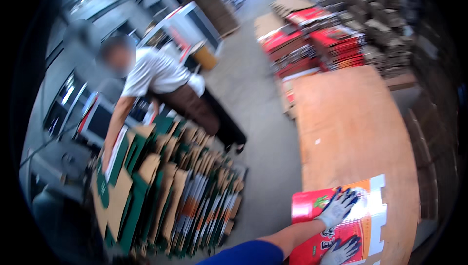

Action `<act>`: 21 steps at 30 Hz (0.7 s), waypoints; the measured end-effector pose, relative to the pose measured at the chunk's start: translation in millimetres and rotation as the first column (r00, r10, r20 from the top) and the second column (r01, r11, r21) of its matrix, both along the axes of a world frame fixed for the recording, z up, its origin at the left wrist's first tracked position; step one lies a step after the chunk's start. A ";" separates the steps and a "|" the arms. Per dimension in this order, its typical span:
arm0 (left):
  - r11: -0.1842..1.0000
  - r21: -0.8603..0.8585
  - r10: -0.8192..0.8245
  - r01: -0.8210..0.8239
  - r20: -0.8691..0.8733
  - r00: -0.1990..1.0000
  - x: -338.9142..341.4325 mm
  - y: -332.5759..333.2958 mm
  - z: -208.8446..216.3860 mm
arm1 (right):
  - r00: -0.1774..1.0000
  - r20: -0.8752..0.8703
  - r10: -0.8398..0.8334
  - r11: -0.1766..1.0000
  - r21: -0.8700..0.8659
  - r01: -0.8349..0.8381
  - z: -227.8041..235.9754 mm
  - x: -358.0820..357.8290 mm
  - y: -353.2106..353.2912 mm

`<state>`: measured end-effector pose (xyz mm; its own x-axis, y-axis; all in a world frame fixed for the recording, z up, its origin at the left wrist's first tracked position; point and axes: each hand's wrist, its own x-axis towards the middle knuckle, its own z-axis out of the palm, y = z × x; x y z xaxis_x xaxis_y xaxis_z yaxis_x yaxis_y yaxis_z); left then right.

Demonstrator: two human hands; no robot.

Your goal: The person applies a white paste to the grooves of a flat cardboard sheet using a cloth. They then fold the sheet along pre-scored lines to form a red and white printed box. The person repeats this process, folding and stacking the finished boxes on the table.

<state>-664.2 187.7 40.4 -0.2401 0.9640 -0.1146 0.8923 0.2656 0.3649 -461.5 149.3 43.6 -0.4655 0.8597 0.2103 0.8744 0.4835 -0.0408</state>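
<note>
A flat red cardboard box blank (304, 209) with white and orange parts and a notched edge lies on the near end of a wooden tabletop (353, 123). My left hand (336, 208), in a grey-white work glove with dark blue fingers, rests on its upper part with fingers stretched out. Lower down, at the bottom edge of the head view, my right hand (342, 251) in a matching glove lies on the same blank, fingers spread. Neither hand is closed round anything. The right forearm is out of view.
To the left, a person (161, 72) in a white top touches a big stack of green and brown folded cardboard (165, 192). Red flattened boxes (336, 43) are piled beyond the table, with brown cardboard stacks (382, 26) behind. Grey floor (263, 167) runs between.
</note>
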 end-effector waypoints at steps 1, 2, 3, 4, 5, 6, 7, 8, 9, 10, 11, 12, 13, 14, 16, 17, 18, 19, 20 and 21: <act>0.998 -0.059 -0.002 0.000 -0.040 0.999 8.5 -9.1 4.4 | 1.000 -0.020 0.006 0.999 -0.043 -0.007 2.9 8.8 -5.7; 0.994 -0.109 -0.009 0.000 -0.080 0.997 9.9 -12.3 12.4 | 0.999 -0.040 0.008 0.997 -0.080 -0.011 8.3 12.4 -7.5; 0.995 -0.101 -0.006 -0.006 -0.110 0.994 16.0 -20.9 11.3 | 0.998 -0.068 -0.007 0.994 -0.105 0.000 4.9 19.1 -15.2; 0.996 -0.084 0.007 -0.018 -0.137 0.991 23.7 -23.1 8.4 | 0.998 -0.053 -0.017 0.990 -0.142 0.009 6.8 26.0 -16.5; 0.993 -0.121 -0.015 -0.006 -0.171 0.985 31.7 -21.6 9.9 | 0.998 -0.054 -0.020 0.988 -0.151 0.012 6.3 35.2 -16.2; 0.993 -0.120 -0.015 -0.009 -0.192 0.981 42.0 -23.3 12.8 | 0.998 -0.054 -0.015 0.986 -0.165 0.005 4.8 45.9 -17.6; 0.995 -0.100 -0.025 0.004 -0.208 0.978 49.1 -22.6 14.4 | 0.999 -0.050 -0.019 0.982 -0.189 0.009 3.1 55.3 -17.6; 0.995 -0.096 -0.016 -0.005 -0.217 0.976 55.8 -27.9 15.1 | 0.999 -0.037 -0.009 0.983 -0.183 0.002 6.2 60.9 -20.4; 0.996 -0.090 -0.014 -0.007 -0.229 0.973 62.1 -28.6 16.2 | 0.999 -0.037 -0.022 0.982 -0.188 0.015 7.6 67.5 -22.5; 0.998 -0.070 -0.014 -0.002 -0.236 0.972 66.6 -27.0 15.6 | 0.999 -0.035 -0.028 0.981 -0.191 0.021 9.2 72.9 -22.5; 0.998 -0.066 -0.011 -0.005 -0.233 0.972 74.9 -34.6 13.2 | 0.997 -0.061 -0.037 0.983 -0.181 0.025 13.3 81.1 -29.8; 0.998 -0.061 -0.001 -0.013 -0.227 0.974 81.1 -41.7 10.4 | 0.998 -0.061 -0.033 0.984 -0.178 0.021 15.8 83.5 -34.4; 0.999 -0.025 0.022 -0.028 -0.207 0.978 78.5 -46.4 6.2 | 0.998 -0.059 -0.023 0.985 -0.173 0.013 16.4 79.6 -36.7; 1.000 -0.006 0.028 -0.030 -0.194 0.981 81.9 -49.6 6.8 | 0.999 -0.043 -0.013 0.986 -0.168 0.006 13.8 83.3 -41.1; 0.999 0.043 0.014 -0.004 -0.228 0.974 83.4 -56.4 -4.6 | 0.992 -0.123 -0.016 0.992 -0.125 0.000 14.4 83.0 -47.5; 0.999 -0.044 0.004 -0.011 -0.151 0.989 89.2 -53.9 9.9 | 0.997 -0.039 -0.071 0.985 -0.162 0.064 5.7 86.5 -51.4; 1.000 -0.001 -0.006 0.006 -0.141 0.990 91.9 -58.1 3.7 | 0.992 0.048 -0.113 0.974 -0.195 0.120 6.9 85.5 -57.9; 1.000 0.020 0.013 -0.010 -0.142 0.990 91.6 -62.6 -2.4 | 0.987 0.094 -0.131 0.946 -0.287 0.153 8.4 83.1 -61.6; 0.999 0.014 0.048 -0.046 -0.138 0.989 95.2 -81.5 -7.8 | 0.980 0.156 -0.124 0.902 -0.395 0.177 15.7 81.1 -72.1; 0.998 0.044 0.061 -0.054 -0.158 0.986 97.4 -83.9 -10.1 | 0.988 0.128 -0.082 0.919 -0.373 0.125 8.7 86.4 -72.8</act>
<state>-566.8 103.8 30.2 -0.3074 0.9510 -0.0323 0.9236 0.3064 0.2305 -375.1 76.4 52.3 -0.3711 0.9096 -0.1869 0.9281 0.3569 -0.1058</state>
